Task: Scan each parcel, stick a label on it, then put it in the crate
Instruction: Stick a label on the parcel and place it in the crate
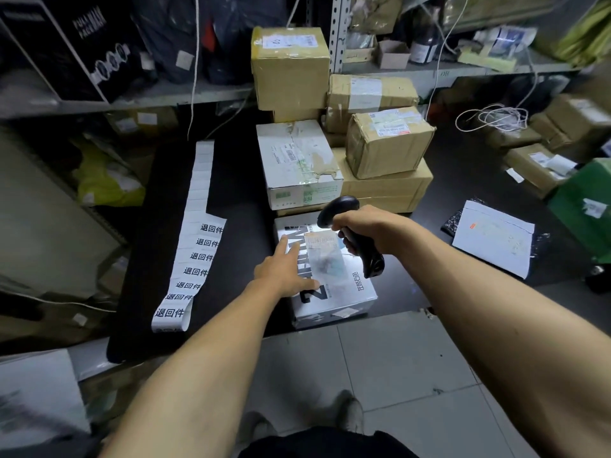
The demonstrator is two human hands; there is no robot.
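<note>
Directly beneath the scanner [350,233], gripped in the right hand [367,231], the white parcel [344,289] is steadied by the left hand [286,271], fingers flat on top.

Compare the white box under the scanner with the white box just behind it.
The near white box carries large black lettering; the far white box has small print and torn tape. The left hand rests on the near one, lit by the scanner; nothing touches the far one. Both sit on the black table.
</note>
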